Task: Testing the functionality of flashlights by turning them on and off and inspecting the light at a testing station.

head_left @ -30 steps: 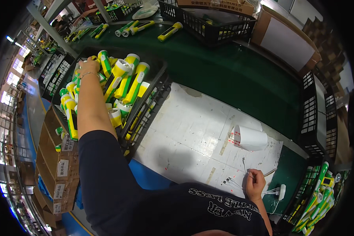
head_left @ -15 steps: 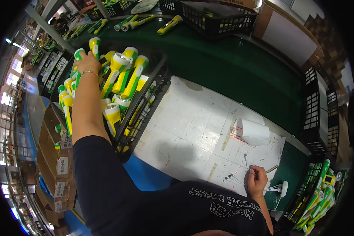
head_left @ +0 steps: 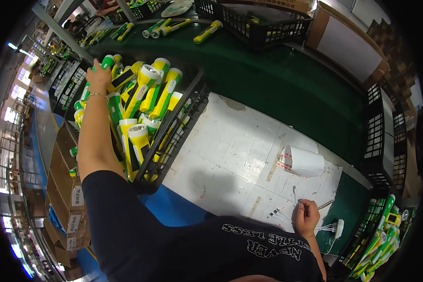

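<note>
Left hand (head_left: 98,81): fingers closed around a green flashlight (head_left: 107,61), located at the far left of the black basket (head_left: 185,115), among other flashlights. Right hand (head_left: 307,218): fingers curled, thumb and forefinger pinching a thin cable (head_left: 294,191) above the white board (head_left: 221,148).

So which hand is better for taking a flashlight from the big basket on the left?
Probably the left hand: it's among the flashlights in the black basket. The right hand is away across the white board, seemingly pinching a thin cable.
</note>
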`<action>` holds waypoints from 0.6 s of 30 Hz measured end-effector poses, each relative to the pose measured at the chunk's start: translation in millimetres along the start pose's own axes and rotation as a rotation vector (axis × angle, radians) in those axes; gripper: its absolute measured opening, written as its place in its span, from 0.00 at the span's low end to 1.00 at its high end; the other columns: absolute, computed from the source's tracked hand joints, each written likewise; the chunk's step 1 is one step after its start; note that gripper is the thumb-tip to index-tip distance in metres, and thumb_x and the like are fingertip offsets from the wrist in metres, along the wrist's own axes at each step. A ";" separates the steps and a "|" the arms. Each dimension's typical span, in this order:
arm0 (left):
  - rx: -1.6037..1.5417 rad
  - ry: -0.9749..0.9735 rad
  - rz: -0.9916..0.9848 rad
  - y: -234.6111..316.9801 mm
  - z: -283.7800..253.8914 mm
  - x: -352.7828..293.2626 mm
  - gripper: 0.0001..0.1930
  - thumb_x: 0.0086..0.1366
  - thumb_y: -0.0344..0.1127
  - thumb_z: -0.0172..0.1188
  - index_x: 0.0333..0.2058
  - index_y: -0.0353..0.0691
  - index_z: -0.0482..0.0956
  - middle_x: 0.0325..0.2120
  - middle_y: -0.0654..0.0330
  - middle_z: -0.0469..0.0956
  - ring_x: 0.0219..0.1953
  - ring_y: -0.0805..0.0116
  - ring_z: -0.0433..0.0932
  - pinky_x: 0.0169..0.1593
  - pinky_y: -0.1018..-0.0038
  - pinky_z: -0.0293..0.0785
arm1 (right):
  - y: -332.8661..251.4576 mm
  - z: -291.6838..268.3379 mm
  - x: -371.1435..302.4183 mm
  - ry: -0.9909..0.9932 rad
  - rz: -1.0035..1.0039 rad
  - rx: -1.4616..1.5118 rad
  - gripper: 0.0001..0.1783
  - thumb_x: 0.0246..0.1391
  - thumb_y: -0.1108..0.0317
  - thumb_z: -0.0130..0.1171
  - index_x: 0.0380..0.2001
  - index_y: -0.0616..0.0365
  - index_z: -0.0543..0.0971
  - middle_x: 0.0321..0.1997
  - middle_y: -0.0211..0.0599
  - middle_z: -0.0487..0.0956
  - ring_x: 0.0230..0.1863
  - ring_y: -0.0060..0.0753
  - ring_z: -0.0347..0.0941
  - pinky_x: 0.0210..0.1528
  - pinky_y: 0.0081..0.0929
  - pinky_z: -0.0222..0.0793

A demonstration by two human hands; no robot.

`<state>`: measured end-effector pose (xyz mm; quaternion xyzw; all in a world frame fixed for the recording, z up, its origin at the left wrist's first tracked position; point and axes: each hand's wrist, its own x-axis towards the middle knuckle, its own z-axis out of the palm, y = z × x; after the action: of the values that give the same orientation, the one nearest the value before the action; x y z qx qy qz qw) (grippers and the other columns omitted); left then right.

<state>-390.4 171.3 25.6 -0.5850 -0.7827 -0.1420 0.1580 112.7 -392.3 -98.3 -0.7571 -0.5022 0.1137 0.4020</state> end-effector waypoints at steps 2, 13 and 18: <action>-0.346 -0.132 0.298 33.6 -29.2 -25.2 0.43 0.53 0.55 0.58 0.63 0.47 0.51 0.60 0.42 0.55 0.61 0.46 0.54 0.62 0.59 0.52 | 0.1 -0.4 -0.3 0.003 0.002 0.005 0.05 0.46 0.78 0.54 0.30 0.61 0.76 0.25 0.38 0.73 0.22 0.29 0.69 0.24 0.21 0.64; -0.318 -0.295 0.364 102.3 -67.2 -155.3 0.62 0.39 0.37 0.69 0.64 0.61 0.30 0.60 0.36 0.46 0.54 0.44 0.66 0.53 0.62 0.69 | 2.4 0.0 -4.6 0.038 0.013 0.075 0.05 0.47 0.77 0.54 0.31 0.61 0.76 0.23 0.35 0.71 0.22 0.25 0.67 0.24 0.19 0.62; -0.173 -0.263 0.345 103.5 -85.3 -151.7 0.61 0.40 0.36 0.69 0.64 0.61 0.30 0.53 0.37 0.59 0.47 0.44 0.72 0.49 0.61 0.72 | 3.7 -3.0 -6.2 0.042 0.052 0.109 0.05 0.47 0.77 0.54 0.30 0.61 0.76 0.24 0.35 0.71 0.22 0.26 0.67 0.25 0.19 0.63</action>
<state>-243.7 32.9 44.3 -0.7349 -0.6699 -0.1021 0.0258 114.0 -399.7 -100.4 -0.7491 -0.4668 0.1356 0.4500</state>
